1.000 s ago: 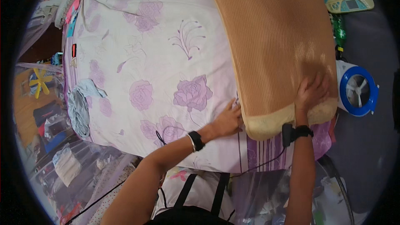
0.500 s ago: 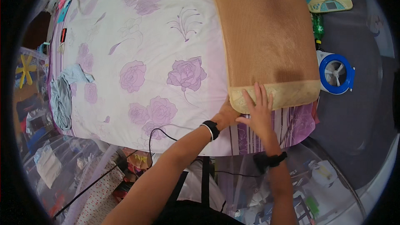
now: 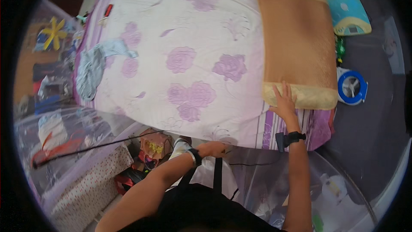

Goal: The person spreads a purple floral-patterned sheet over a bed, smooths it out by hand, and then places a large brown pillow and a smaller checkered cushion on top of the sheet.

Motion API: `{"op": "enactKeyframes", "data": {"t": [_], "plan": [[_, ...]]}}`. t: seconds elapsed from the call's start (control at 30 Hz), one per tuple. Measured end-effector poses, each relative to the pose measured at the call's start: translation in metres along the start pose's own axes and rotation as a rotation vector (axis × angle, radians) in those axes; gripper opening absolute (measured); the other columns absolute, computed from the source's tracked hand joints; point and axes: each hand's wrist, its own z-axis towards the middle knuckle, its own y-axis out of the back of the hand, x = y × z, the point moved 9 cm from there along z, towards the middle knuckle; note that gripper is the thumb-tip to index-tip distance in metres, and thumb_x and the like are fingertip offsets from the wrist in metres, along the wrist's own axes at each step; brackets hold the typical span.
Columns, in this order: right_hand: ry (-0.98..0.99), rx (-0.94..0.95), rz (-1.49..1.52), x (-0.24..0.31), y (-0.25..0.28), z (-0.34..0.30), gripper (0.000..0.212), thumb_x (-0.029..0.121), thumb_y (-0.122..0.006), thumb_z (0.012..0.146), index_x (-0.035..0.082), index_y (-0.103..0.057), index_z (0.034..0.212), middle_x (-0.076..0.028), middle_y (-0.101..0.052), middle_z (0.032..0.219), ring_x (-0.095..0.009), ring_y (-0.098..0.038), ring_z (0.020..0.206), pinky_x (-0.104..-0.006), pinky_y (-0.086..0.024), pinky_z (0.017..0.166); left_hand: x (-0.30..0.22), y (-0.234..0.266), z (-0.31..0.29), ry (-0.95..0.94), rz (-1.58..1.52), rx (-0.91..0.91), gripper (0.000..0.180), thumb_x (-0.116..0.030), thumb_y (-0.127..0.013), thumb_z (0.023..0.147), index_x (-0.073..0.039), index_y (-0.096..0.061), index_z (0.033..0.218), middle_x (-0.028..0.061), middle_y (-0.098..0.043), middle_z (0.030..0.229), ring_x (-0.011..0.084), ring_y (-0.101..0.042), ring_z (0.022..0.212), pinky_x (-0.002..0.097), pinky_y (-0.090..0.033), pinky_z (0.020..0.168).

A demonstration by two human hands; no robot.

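On the right of the bed lies a flat pillow [image 3: 299, 38] with a brown ribbed mat top and cream bands at its ends. My right hand [image 3: 284, 102] rests on the near left corner of its cream band, fingers stretched out and spread. My left hand [image 3: 213, 149] is at the near edge of the flowered bed sheet [image 3: 182, 60], apart from the pillow. Its fingers are blurred, so their pose is unclear. A dark band sits on each wrist.
Right of the pillow are a blue fan [image 3: 352, 87], a green bottle [image 3: 340, 48] and a blue and cream device [image 3: 349, 15]. A crumpled light-blue cloth [image 3: 91, 71] lies on the bed's left. A dotted box [image 3: 92, 182] and a paper bag [image 3: 154, 144] stand below the near edge.
My left hand has left the pillow's corner and moved left and toward me, to the bed's edge. My right hand stays on the cream band. The view has shifted left.
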Motion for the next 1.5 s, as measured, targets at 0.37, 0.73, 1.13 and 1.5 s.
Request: {"op": "enactKeyframes", "data": {"t": [0.37,0.73,1.13,1.5], "plan": [[0.104,0.324,0.117,0.049,-0.057,-0.031,0.048,0.035,-0.064,0.071,-0.002,-0.056,0.101,-0.023,-0.057,0.096,-0.035,-0.056,0.087,-0.0378,-0.044,0.075,0.165,-0.021,-0.257,0.445,-0.175,-0.478,0.037,-0.030,-0.054,0.076,-0.005,-0.055,0.104,0.0183,-0.058,0.097,0.0347,-0.056,0.086,0.0382,-0.044,0.076],[0.446,0.478,0.324,0.332,-0.078,-0.141,0.045,0.035,-0.057,0.077,-0.001,-0.055,0.104,-0.021,-0.060,0.089,-0.032,-0.059,0.083,-0.0347,-0.046,0.073,0.235,0.050,-0.486,0.312,-0.115,-1.328,0.050,-0.025,-0.059,0.077,-0.006,-0.043,0.120,0.0171,-0.056,0.102,0.0280,-0.057,0.085,0.0367,-0.046,0.074],[1.027,0.404,0.449,0.691,0.006,-0.215,0.042,0.024,-0.055,0.081,0.002,-0.047,0.116,-0.019,-0.049,0.116,-0.033,-0.045,0.108,-0.0347,-0.036,0.091,0.246,0.099,-0.718,0.127,-0.105,-1.669,0.030,-0.015,-0.053,0.082,0.001,-0.054,0.107,0.0140,-0.060,0.102,0.0236,-0.057,0.090,0.0301,-0.044,0.078],[1.001,0.358,0.310,0.838,0.027,-0.233,0.062,0.020,-0.057,0.081,0.008,-0.026,0.133,-0.022,-0.043,0.122,-0.031,-0.054,0.094,-0.0359,-0.043,0.081,0.356,-0.120,-0.610,0.156,-0.722,-1.534,0.024,-0.018,-0.049,0.083,-0.002,-0.056,0.100,0.0122,-0.061,0.089,0.0178,-0.057,0.081,0.0301,-0.045,0.071]]}}
